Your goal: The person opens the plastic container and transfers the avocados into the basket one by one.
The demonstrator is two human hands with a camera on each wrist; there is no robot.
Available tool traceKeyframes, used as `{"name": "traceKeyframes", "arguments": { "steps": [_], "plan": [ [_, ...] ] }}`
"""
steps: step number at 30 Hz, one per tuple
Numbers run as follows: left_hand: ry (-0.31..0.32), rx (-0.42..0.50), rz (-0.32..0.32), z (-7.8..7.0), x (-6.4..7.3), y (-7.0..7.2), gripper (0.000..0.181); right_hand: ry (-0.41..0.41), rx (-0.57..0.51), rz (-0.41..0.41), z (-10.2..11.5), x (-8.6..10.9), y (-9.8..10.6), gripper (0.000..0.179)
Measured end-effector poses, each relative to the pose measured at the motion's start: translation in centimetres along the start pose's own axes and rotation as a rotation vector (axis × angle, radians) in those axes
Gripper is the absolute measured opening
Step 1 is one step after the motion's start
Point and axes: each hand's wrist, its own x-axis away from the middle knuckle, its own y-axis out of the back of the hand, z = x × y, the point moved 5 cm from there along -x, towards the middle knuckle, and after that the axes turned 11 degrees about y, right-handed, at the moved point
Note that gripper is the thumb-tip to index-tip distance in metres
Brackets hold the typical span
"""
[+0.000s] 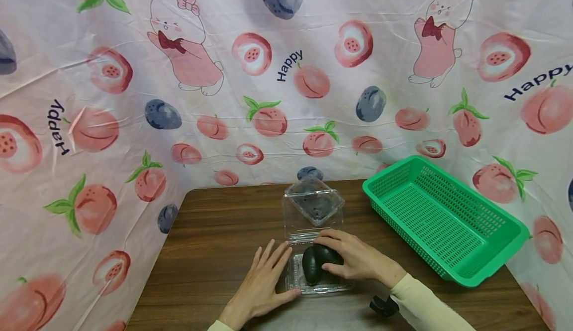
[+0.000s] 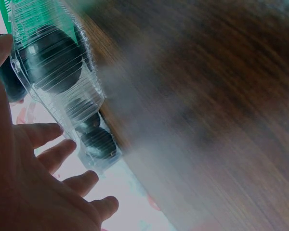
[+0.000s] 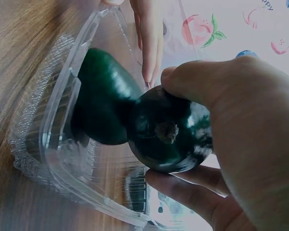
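On the desk point(image 1: 215, 231) before printed cloth point(image 1: 286, 162), grips one dark fruit point(image 1: 330, 255) with the right hand point(image 1: 354, 257) over the open box point(image 1: 295, 275), beside a second fruit point(image 1: 311, 267) inside, and holds the left hand point(image 1: 261, 283), fingers spread, at the box's left side.

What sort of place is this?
Perhaps a makeshift indoor work corner: a fruit-and-rabbit-print cloth hangs around a wood-grain table, which bears a green basket.
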Motion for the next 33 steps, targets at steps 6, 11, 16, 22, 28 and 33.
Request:
{"name": "traceKeyframes", "arguments": {
  "steps": [6,11,16,22,28,33],
  "plan": [
    [0.005,0.001,0.010,0.0,0.0,0.0,0.104,0.017,-0.010,-0.030,0.2,-0.2,0.7,0.060],
    [0.014,0.006,0.024,0.0,0.1,-0.1,0.104,0.054,-0.002,-0.068,0.3,-0.3,1.5,0.063],
    [0.015,-0.001,0.020,0.1,0.1,-0.1,0.104,0.065,-0.005,-0.087,0.2,-0.4,2.3,0.062],
    [0.011,-0.009,0.017,0.2,0.0,-0.1,0.105,0.071,-0.019,-0.116,0.1,-0.2,3.2,0.062],
    [0.010,-0.014,0.011,0.2,0.0,-0.2,0.105,0.083,-0.015,-0.146,0.0,-0.2,4.3,0.063],
    [0.007,-0.016,0.006,0.2,-0.1,-0.2,0.105,0.096,-0.012,-0.162,-0.3,-0.1,5.2,0.062]
  ]
}}
